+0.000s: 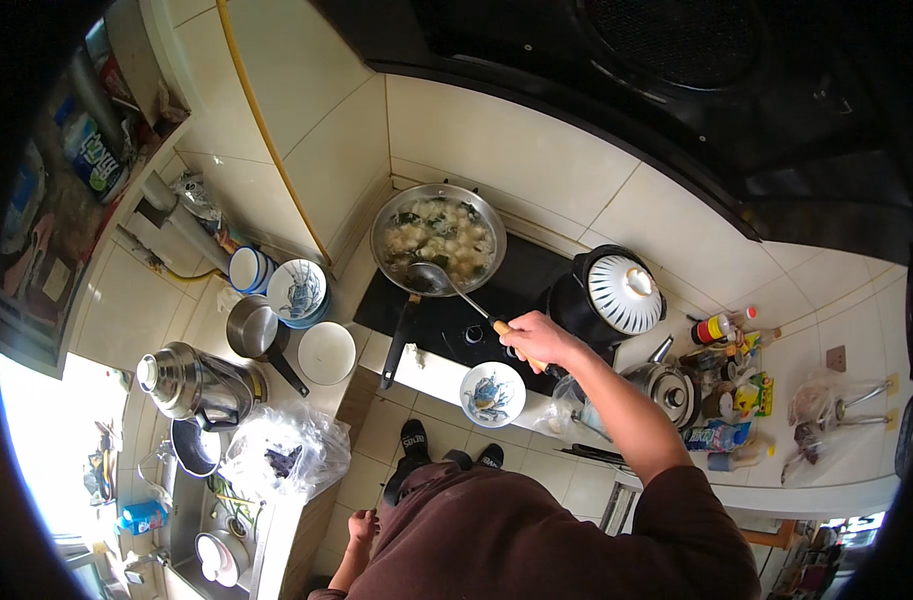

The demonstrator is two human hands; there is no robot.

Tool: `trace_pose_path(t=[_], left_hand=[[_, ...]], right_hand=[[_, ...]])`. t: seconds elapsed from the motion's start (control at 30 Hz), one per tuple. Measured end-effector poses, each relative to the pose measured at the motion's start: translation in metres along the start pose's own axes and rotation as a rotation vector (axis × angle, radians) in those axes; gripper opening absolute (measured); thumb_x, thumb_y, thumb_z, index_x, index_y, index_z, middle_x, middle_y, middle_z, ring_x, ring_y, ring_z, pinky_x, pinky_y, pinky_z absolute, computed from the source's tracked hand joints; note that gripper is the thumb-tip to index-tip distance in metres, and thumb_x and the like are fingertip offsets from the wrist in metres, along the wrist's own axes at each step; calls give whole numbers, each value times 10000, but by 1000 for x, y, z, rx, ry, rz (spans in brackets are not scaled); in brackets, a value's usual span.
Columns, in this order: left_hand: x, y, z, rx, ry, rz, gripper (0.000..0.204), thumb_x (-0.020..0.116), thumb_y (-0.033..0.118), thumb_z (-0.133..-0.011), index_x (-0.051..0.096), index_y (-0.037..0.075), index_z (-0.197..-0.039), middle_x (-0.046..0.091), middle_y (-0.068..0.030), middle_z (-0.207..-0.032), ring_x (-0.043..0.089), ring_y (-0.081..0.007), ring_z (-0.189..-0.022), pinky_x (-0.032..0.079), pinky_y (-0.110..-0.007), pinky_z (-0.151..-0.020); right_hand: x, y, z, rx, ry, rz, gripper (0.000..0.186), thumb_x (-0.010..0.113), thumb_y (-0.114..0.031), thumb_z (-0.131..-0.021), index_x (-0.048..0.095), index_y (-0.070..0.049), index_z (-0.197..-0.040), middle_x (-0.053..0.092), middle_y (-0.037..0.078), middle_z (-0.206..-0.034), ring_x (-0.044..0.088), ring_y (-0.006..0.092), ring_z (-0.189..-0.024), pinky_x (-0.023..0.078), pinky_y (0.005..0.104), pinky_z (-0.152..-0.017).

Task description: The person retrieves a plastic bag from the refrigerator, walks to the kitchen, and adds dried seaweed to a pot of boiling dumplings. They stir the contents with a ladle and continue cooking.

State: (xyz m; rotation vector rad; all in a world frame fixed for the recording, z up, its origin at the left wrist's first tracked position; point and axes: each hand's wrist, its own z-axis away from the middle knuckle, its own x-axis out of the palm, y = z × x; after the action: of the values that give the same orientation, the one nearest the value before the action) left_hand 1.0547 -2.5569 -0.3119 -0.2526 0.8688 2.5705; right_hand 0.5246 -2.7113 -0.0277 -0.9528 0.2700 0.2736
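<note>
My right hand (pixel 538 340) is wrapped round the wooden-coloured handle of a metal ladle (pixel 462 294). The ladle's bowl is at the near rim of a steel pan (pixel 379 216), which holds broth with pale lumps of food (pixel 441 225) and dark green leaves. A black handle sticks out from the pan towards me. Just below my right hand, a white bowl with a blue crab pattern (pixel 493 394) sits at the counter's front edge. Low at my left side, away from the counter, hangs my left hand (pixel 364 525) with curled fingers and nothing visible in it.
A black pot with a striped white lid (pixel 624 294) stands right of the pan, and a kettle (pixel 660 392) nearer. On the left are bowls (pixel 298 290), a small saucepan (pixel 251 325), a steel flask (pixel 198 385) and a plastic bag (pixel 294 450). A range hood (pixel 616 120) overhangs.
</note>
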Motion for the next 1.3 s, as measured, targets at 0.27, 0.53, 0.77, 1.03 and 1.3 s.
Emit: trace_pose_path(t=[0.27,0.53,0.77,1.03,1.3], left_hand=[[1,-12,-7,-17,-27,1,183,606,158,-904,647,-9,-965,597,-52,-665,529,-144,-494,420,-286,-453],[-2,-14,-1,10,24,20,194,609,184,-911,662,-1,-939,621,-53,-684,559,-153,-525,443,-311,-481],[8,-38,-13,118,128,-130,264,640,233,-891,672,-21,-825,662,-70,-735,581,-146,-583,474,-309,-550],[0,-6,5,8,55,-9,232,668,205,-884,665,-27,-879,645,-75,-711,580,-163,-562,482,-301,-529],[-5,-31,-5,52,75,-63,239,661,201,-884,669,-37,-883,653,-75,-731,600,-167,-609,497,-298,-553]], right_hand=[[-25,-7,-42,56,-86,-82,259,606,-208,-903,606,7,-759,573,66,-617,529,161,-404,437,301,-377],[-43,-22,-57,168,-254,-368,264,576,-258,-936,588,5,-922,536,40,-657,478,130,-417,378,264,-360],[-23,40,-70,182,-514,-1097,365,534,-301,-966,537,22,-1137,517,9,-691,424,73,-387,336,201,-342],[16,42,-51,46,-276,-1191,348,556,-278,-951,552,14,-1141,539,28,-681,469,111,-394,378,228,-374],[15,3,-41,-455,521,693,266,631,-263,-848,651,-20,-955,674,138,-717,665,321,-616,540,443,-570]])
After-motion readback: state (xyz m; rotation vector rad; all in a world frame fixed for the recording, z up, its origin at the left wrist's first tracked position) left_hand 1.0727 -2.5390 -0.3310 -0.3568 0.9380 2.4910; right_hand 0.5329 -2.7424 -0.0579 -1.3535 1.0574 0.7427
